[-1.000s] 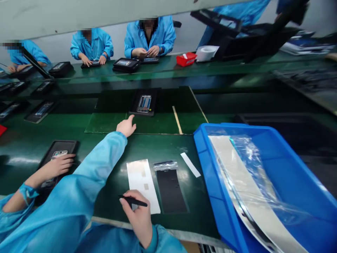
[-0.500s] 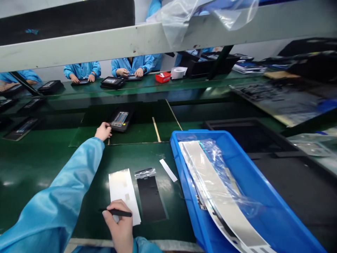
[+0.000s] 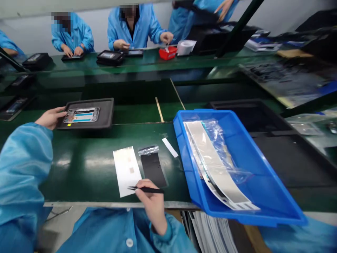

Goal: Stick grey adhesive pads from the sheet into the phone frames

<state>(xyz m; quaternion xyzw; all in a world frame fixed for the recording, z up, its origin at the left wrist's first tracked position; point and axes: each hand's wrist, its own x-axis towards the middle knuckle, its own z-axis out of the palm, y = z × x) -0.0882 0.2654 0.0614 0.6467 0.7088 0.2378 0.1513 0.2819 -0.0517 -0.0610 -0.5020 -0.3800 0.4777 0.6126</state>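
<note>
My left hand [image 3: 52, 117] grips the left end of a black tray [image 3: 105, 114], held above the green bench. In that tray lies a phone frame [image 3: 83, 115] with blue strips and a yellow tag near its lower left corner. Black tweezers [image 3: 152, 190] are pinched in my right hand [image 3: 152, 203], their tips over a white sheet [image 3: 123, 165] with small greyish patches. Right of the sheet lies a black rectangular film [image 3: 153, 170] with a clear strip at its top. A narrow white strip [image 3: 170, 147] rests beside it.
A blue bin [image 3: 263, 168] at the right holds long pale sheets [image 3: 210, 158] and clear plastic. Across the bench, co-workers in blue handle trays; one reaches to a red box [image 3: 167, 53]. Black trays [image 3: 15, 106] stand at the left.
My left hand has drawn the black tray left and nearer, lifting it and turning it. My right hand with the tweezers has shifted right. The camera's view has tilted.
</note>
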